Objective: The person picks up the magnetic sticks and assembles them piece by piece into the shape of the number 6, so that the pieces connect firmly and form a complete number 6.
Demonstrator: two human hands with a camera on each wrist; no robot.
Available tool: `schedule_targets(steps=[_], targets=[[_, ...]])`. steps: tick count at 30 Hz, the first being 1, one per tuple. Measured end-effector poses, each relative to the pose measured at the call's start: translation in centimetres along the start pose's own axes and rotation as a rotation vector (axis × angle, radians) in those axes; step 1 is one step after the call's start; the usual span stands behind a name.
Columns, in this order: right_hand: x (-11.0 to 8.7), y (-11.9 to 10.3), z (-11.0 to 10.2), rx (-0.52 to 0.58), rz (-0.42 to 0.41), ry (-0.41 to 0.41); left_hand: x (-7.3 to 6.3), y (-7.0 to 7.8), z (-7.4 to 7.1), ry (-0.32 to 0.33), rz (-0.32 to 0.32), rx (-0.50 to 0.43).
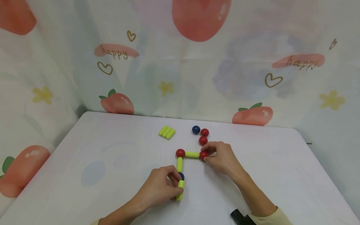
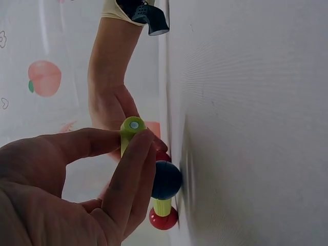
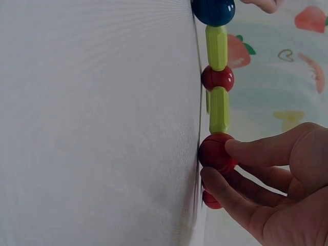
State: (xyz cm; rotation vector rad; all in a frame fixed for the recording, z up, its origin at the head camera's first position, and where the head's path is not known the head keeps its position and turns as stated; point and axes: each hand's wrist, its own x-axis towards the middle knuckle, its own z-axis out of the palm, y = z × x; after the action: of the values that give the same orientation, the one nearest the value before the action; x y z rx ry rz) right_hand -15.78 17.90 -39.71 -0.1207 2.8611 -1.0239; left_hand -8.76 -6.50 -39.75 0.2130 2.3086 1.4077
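Observation:
My left hand point(image 1: 161, 188) pinches a yellow-green magnetic rod point(image 1: 181, 184) between thumb and fingers; its round metal end point(image 2: 134, 125) shows in the left wrist view. Close to that rod is a blue ball point(image 2: 167, 180), partly hidden by the fingers in the head view; whether they touch I cannot tell. From the blue ball a second rod point(image 1: 179, 164) runs to a red corner ball point(image 1: 180, 153). A third rod point(image 1: 192, 155) joins the corner to another red ball point(image 3: 217, 152), which my right hand point(image 1: 222, 158) grips with thumb and fingertips.
Three loose yellow-green rods point(image 1: 167, 132) lie side by side farther back on the white table point(image 1: 126, 168). Behind the right hand are a blue ball point(image 1: 196, 130) and two red balls point(image 1: 204, 132). A patterned curtain point(image 1: 185, 78) hangs behind the table. Near the right sleeve is a black device point(image 1: 242, 217).

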Motion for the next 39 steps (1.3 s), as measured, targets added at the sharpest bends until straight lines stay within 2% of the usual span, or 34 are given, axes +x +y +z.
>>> schedule_targets(steps=[6, 12, 28, 39], targets=[[-0.07, 0.14, 0.10, 0.014, 0.013, -0.007, 0.01, -0.13, 0.20, 0.008, -0.052, 0.094], [0.00, 0.00, 0.05, 0.010, 0.020, -0.005, 0.01, -0.18, 0.52, -0.011, -0.067, 0.088], [0.07, -0.04, -0.03, 0.011, 0.015, -0.009, 0.21, -0.52, 0.84, -0.007, -0.088, 0.102], [0.02, -0.05, -0.06, 0.019, 0.021, -0.013, 0.25, -0.72, 0.93, 0.005, -0.064, 0.103]])
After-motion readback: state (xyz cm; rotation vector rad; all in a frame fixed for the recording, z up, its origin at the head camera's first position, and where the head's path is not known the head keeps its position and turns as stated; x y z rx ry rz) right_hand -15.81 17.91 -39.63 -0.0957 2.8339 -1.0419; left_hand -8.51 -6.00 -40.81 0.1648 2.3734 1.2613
